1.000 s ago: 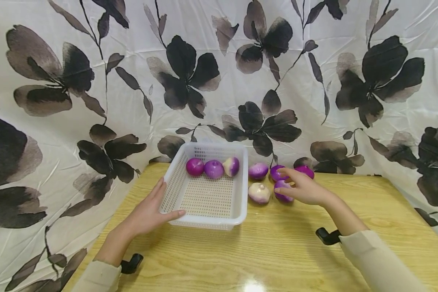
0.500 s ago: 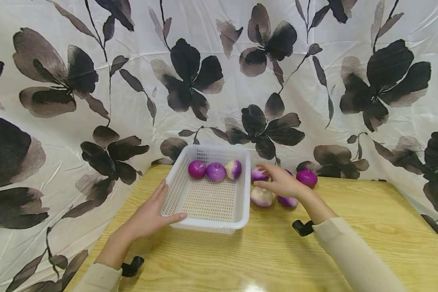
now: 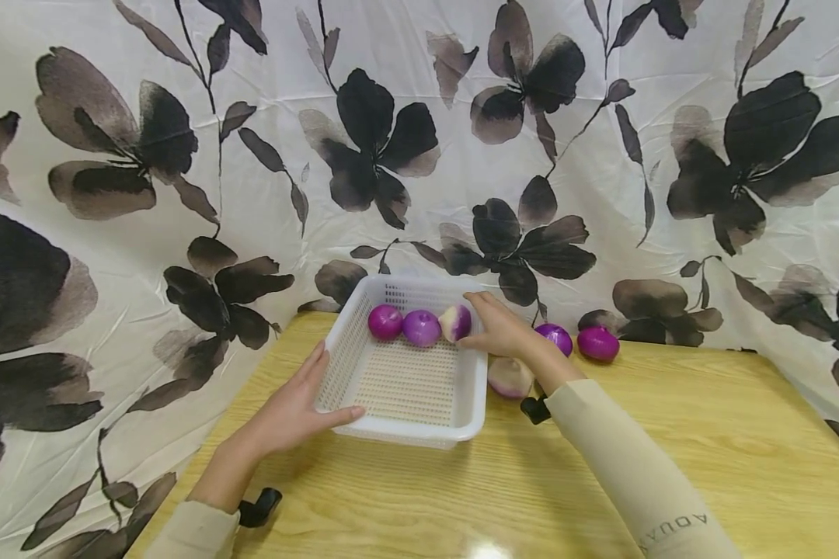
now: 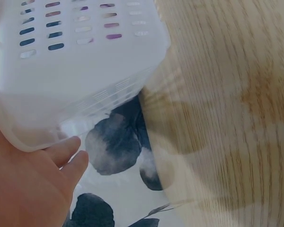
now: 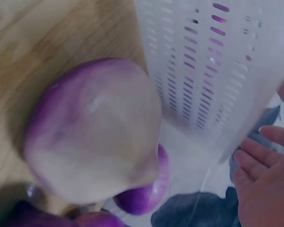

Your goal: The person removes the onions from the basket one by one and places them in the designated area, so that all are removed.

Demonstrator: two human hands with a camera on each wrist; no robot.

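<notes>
A white perforated plastic basket (image 3: 405, 431) stands on the wooden table, with three purple red onions (image 3: 422, 328) in a row at its far end. My left hand (image 3: 290, 411) holds its near left corner, thumb over the rim and fingers along the outer wall. My right hand (image 3: 499, 330) is at the basket's right rim, thumb reaching over it; in the right wrist view its fingers (image 5: 255, 153) extend loosely beside the outer wall, with no onion in them. Right below that hand lies a cream-and-purple onion (image 5: 94, 132).
Two purple onions, one nearer (image 3: 555, 339) and one farther right (image 3: 597, 344), lie by the table's back edge. Other onions are hidden behind my right hand and forearm. A floral cloth (image 3: 419, 194) hangs behind the table (image 3: 671, 435). Black wrist-camera mounts (image 3: 260, 507) stick out at my wrists.
My right hand has moved left, from above the loose onions, past the leftmost one, to the basket's right rim. My left hand keeps its hold on the basket. The view has shifted slightly.
</notes>
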